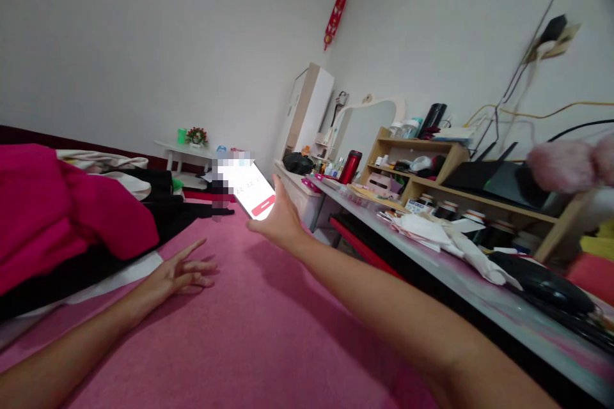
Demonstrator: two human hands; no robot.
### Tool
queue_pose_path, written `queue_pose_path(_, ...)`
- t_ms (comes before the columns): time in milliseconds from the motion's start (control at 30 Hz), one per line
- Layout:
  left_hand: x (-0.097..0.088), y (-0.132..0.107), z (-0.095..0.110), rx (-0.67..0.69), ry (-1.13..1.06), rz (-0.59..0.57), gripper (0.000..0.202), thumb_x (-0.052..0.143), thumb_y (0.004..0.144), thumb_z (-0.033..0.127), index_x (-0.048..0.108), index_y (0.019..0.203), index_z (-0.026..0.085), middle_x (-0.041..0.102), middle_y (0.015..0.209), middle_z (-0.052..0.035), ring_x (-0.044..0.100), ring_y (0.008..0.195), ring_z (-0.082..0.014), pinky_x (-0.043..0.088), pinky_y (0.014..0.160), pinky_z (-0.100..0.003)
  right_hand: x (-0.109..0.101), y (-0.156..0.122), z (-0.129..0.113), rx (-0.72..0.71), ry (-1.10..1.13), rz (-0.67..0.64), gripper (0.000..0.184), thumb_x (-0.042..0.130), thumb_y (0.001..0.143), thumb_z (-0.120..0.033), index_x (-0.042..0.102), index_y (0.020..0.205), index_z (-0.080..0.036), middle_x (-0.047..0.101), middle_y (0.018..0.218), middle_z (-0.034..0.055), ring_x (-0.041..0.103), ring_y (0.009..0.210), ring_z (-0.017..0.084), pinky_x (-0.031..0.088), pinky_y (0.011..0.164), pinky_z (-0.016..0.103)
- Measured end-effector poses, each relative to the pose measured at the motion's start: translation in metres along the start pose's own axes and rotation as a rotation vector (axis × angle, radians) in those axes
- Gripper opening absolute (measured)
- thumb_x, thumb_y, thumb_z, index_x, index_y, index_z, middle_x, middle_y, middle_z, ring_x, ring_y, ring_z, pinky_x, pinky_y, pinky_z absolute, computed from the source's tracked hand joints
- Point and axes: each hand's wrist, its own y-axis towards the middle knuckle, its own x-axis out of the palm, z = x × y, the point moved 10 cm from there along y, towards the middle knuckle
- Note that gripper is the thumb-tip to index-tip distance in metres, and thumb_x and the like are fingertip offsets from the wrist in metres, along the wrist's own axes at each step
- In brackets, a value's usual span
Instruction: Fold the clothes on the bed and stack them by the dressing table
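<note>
Phone (250,186) is pinched in the right hand (284,217). The left hand (178,273) is spread out over the pink sheet (240,339), near bright pink clothes (71,211).

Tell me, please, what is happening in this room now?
A person holds up a phone in the right hand, its bright screen facing the camera. The left hand is open, with nothing in it, low over a pink sheet; whether it touches is hard to tell. Bright pink cloth lies heaped on the left. On the right, a desk bears papers and a red flask.
</note>
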Motion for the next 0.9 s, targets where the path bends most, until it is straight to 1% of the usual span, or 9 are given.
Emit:
queue_pose_path(100,-0.001,0.002,-0.003,-0.007,0.000,-0.013,0.111,0.082,0.063,0.043,0.015,0.150,0.026,0.065,0.118,-0.0162,0.068,0.096,-0.0303,0.051,0.087,-0.042,-0.057,0.015,-0.016,-0.056,-0.148,-0.009,0.112,0.078,0.049,-0.027,0.021,0.146,-0.020,0.042,0.142,0.0106,0.043,0.126,0.034,0.038,0.101,0.047)
queue_pose_path(233,-0.007,0.008,-0.010,0.025,-0.004,0.017,0.104,0.082,0.060,0.045,0.026,0.146,0.033,0.071,0.108,-0.0077,0.069,0.089,-0.0288,0.052,0.082,-0.041,-0.138,-0.003,-0.016,-0.054,-0.400,-0.013,0.109,0.079,0.050,-0.027,0.027,0.145,-0.018,0.045,0.139,0.0127,0.049,0.120,0.036,0.041,0.096,0.046)
queue_pose_path(300,-0.009,0.010,-0.013,0.047,-0.005,0.034,0.098,0.082,0.058,0.045,0.033,0.143,0.038,0.073,0.103,-0.0039,0.069,0.086,-0.0280,0.052,0.081,-0.041,-0.179,-0.022,-0.005,0.017,-0.525,-0.027,0.108,0.080,0.049,-0.030,0.031,0.144,-0.019,0.051,0.134,0.0136,0.053,0.115,0.037,0.043,0.093,0.045)
queue_pose_path(400,-0.005,0.011,-0.014,0.080,0.018,-0.021,0.084,0.078,0.066,0.045,0.037,0.139,0.042,0.072,0.104,-0.0017,0.069,0.088,-0.0260,0.050,0.084,-0.042,-0.238,-0.059,0.023,0.227,-0.689,-0.050,0.107,0.079,0.047,-0.029,0.035,0.143,-0.018,0.057,0.127,0.0152,0.057,0.108,0.038,0.046,0.087,0.044)
queue_pose_path(467,-0.002,0.010,-0.012,0.095,0.052,-0.043,0.079,0.076,0.069,0.047,0.039,0.138,0.043,0.073,0.103,-0.0012,0.068,0.088,-0.0260,0.049,0.086,-0.043,-0.270,-0.084,0.041,0.336,-0.753,-0.085,0.106,0.076,0.048,-0.027,0.033,0.144,-0.015,0.060,0.123,0.0167,0.059,0.105,0.036,0.046,0.085,0.042)
queue_pose_path(567,-0.002,0.009,-0.009,0.102,0.095,-0.027,0.077,0.077,0.066,0.049,0.042,0.134,0.045,0.074,0.099,0.0011,0.068,0.088,-0.0271,0.047,0.088,-0.045,-0.306,-0.119,0.061,0.427,-0.783,-0.121,0.102,0.073,0.048,-0.021,0.036,0.142,-0.012,0.060,0.122,0.0188,0.061,0.101,0.034,0.047,0.083,0.037)
queue_pose_path(700,-0.003,0.011,-0.012,0.089,0.118,-0.032,0.081,0.079,0.062,0.050,0.042,0.133,0.046,0.074,0.100,0.0029,0.067,0.090,-0.0268,0.047,0.088,-0.041,-0.343,-0.163,0.088,0.603,-0.683,-0.080,0.092,0.068,0.044,-0.015,0.050,0.134,-0.015,0.066,0.112,0.0159,0.064,0.095,0.031,0.050,0.078,0.032)
queue_pose_path(800,-0.006,0.015,-0.016,0.089,0.142,-0.034,0.088,0.080,0.060,0.050,0.039,0.138,0.041,0.074,0.102,-0.0004,0.067,0.092,-0.0290,0.048,0.087,-0.041,-0.353,-0.195,0.106,0.732,-0.572,-0.065,0.079,0.068,0.042,-0.015,0.063,0.121,-0.022,0.067,0.113,0.0136,0.064,0.102,0.030,0.051,0.079,0.033)
queue_pose_path(900,-0.011,0.018,-0.018,0.100,0.168,-0.002,0.096,0.082,0.054,0.048,0.040,0.139,0.034,0.074,0.099,-0.0031,0.067,0.095,-0.0328,0.048,0.088,-0.044,-0.357,-0.217,0.112,0.715,-0.547,0.013,0.063,0.064,0.050,-0.015,0.069,0.112,-0.025,0.068,0.113,0.0148,0.067,0.098,0.028,0.052,0.074,0.032)
